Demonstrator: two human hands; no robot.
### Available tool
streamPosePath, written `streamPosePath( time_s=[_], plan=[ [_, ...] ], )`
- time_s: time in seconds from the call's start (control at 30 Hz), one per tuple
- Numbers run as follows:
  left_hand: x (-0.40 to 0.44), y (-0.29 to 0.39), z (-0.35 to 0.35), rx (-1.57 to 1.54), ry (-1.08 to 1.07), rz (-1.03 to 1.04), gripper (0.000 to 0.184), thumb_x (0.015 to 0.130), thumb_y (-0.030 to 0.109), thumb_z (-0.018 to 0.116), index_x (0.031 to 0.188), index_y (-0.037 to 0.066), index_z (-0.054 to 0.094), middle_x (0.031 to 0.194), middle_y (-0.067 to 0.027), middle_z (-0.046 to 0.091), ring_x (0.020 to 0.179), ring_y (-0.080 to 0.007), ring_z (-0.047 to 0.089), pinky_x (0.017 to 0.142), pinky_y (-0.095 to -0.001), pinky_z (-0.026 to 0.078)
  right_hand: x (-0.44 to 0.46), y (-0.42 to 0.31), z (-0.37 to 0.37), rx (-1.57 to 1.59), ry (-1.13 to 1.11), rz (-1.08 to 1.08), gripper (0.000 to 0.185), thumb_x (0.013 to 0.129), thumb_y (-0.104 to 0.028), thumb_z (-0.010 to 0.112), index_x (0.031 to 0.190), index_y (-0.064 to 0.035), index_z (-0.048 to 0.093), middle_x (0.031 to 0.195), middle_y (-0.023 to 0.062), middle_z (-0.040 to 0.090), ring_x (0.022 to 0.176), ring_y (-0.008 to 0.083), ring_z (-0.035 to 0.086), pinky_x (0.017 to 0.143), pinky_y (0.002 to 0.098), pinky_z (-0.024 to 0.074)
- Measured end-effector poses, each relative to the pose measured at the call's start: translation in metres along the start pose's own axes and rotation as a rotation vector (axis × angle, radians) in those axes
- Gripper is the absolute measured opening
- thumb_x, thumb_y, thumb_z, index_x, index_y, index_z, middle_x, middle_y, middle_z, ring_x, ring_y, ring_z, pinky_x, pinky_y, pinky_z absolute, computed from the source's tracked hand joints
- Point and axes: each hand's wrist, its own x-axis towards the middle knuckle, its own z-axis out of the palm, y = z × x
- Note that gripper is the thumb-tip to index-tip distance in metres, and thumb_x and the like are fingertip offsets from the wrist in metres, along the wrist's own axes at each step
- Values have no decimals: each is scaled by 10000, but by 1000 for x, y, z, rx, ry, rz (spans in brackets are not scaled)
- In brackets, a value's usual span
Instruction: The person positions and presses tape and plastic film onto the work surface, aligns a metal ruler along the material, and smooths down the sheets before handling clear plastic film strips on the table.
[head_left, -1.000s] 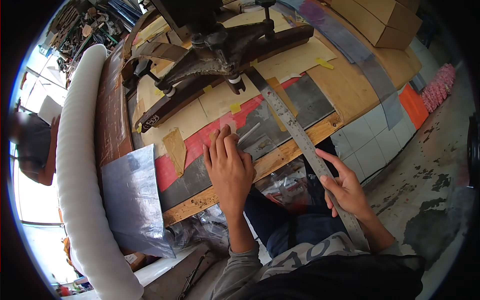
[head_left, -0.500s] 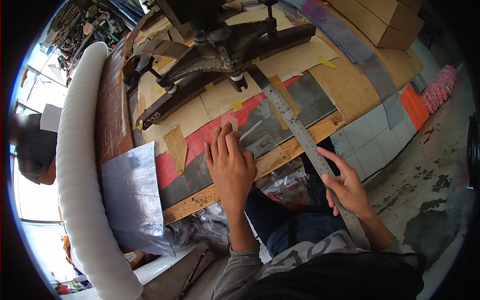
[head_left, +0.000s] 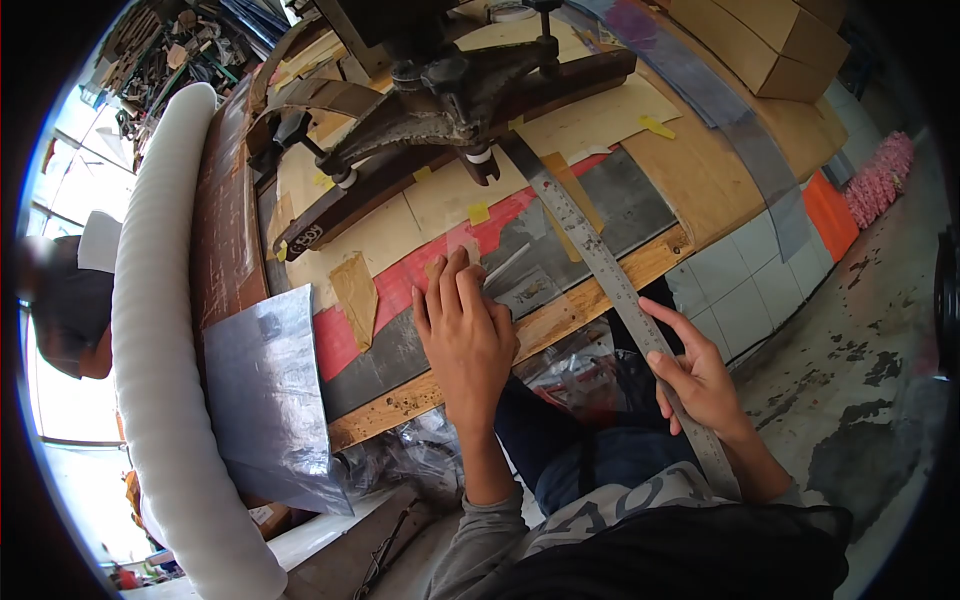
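Note:
My left hand (head_left: 466,335) lies over the grey and red worktop (head_left: 395,355), fingers stretched forward and holding nothing that I can see. Just right of its fingertips is a small clear plastic piece (head_left: 526,292) with a pale strip beside it. A long steel ruler (head_left: 590,245) is in my right hand (head_left: 703,385), gripped between thumb and fingers near its lower end. It slants across the wooden front edge (head_left: 570,308), and its far end reaches the heavy metal press (head_left: 440,95). Whether the fingertips of my left hand press on plastic is hard to see.
A stack of clear plastic sheets (head_left: 265,375) overhangs the worktop's left front corner. Beyond it runs a thick white foam roll (head_left: 165,300). Cardboard boxes (head_left: 760,45) and a clear strip (head_left: 765,170) are on the right. Another person (head_left: 70,300) is at far left.
My left hand has shifted very slightly to the right and down in view. The ruler stays in my right hand, almost unmoved.

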Motion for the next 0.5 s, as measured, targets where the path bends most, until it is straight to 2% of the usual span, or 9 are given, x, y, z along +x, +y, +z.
streamPosePath(
  time_s=[0.5],
  plan=[
    [1,0,0,-4,-6,-4,290,793,19,495,1081,37,524,1280,-127,557,1234,-327,486,1067,-517,317,-1,1,1,-10,11,3,523,981,-116,470,1475,-143,302,614,6,536,427,58,491,344,224,454]
  ],
)
